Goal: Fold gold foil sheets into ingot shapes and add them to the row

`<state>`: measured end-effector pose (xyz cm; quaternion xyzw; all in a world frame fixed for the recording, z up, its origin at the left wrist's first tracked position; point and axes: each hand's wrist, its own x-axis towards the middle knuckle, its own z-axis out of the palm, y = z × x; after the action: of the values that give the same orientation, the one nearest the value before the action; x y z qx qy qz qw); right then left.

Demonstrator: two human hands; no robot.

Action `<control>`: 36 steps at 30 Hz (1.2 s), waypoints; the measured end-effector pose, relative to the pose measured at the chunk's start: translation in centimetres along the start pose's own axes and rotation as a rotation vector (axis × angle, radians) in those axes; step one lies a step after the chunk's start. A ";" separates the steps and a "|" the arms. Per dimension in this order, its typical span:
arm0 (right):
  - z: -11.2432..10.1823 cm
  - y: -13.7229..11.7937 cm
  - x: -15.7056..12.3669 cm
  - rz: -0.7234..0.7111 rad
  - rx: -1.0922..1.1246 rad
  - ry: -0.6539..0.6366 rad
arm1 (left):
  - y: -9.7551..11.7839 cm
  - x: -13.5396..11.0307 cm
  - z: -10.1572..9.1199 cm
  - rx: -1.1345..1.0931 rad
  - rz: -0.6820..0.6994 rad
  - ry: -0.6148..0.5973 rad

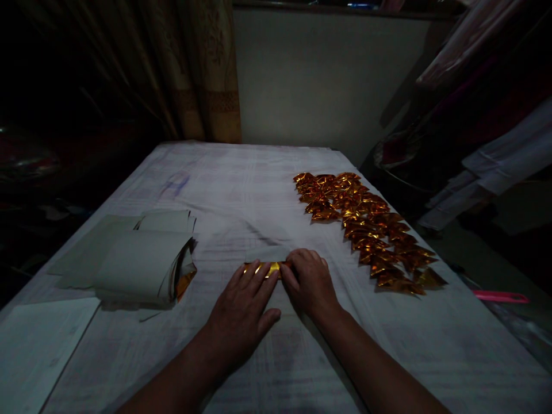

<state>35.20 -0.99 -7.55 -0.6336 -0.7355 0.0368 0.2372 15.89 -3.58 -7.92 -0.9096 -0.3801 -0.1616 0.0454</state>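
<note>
A sheet of gold foil paper [274,268] lies on the table in front of me, its near part folded over into a narrow shiny strip. Beyond the strip its pale back [263,253] shows. My left hand [244,305] rests flat on the strip's left part, fingers stretched out and thumb apart. At the right end my right hand [311,282] is curled, thumb and fingers closed on the foil paper; its fingertips are partly hidden. To the right, several folded gold foil pieces [362,224] with pointed ends lie in overlapping rows.
On the left sits a curled stack of pale-backed foil sheets [133,264], with a white sheet [47,345] nearer me. A plaid cloth [228,178] covers the table. Past its right edge are a pink handle [500,296] and hanging clothes [509,149]. A curtain [207,69] hangs behind.
</note>
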 end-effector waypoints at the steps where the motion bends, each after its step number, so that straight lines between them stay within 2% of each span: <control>1: 0.0 0.0 0.0 0.001 0.001 0.001 | 0.2 0.0 -0.1 -0.006 0.008 -0.010; 5: 0.0 0.1 -0.1 -0.005 0.017 -0.003 | 0.8 -0.3 -0.2 -0.023 0.051 -0.018; 14: 0.0 0.1 0.1 0.005 0.010 -0.010 | 0.6 -0.5 -0.1 -0.027 0.021 -0.047; 19: 0.1 0.2 0.0 0.013 0.024 -0.010 | 0.6 -0.1 -0.6 -0.068 0.003 -0.018; 21: 0.1 0.2 0.0 0.017 0.036 -0.010 | 0.0 0.1 -1.1 -0.105 -0.052 0.016; 26: 0.0 0.4 0.0 0.018 0.086 -0.020 | -2.8 0.5 -1.6 -0.165 -0.347 0.140; 30: -0.3 0.6 0.0 -0.005 0.157 -0.020 | -3.8 0.6 -1.2 -0.223 -0.381 0.148; 36: -0.9 1.4 0.0 -0.089 0.327 -0.055 | -3.6 0.6 -1.3 -0.263 -0.419 0.179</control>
<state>36.84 -0.95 -7.28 -0.5521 -0.7534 0.1625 0.3182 13.43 -0.88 -6.66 -0.7910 -0.5305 -0.2955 -0.0742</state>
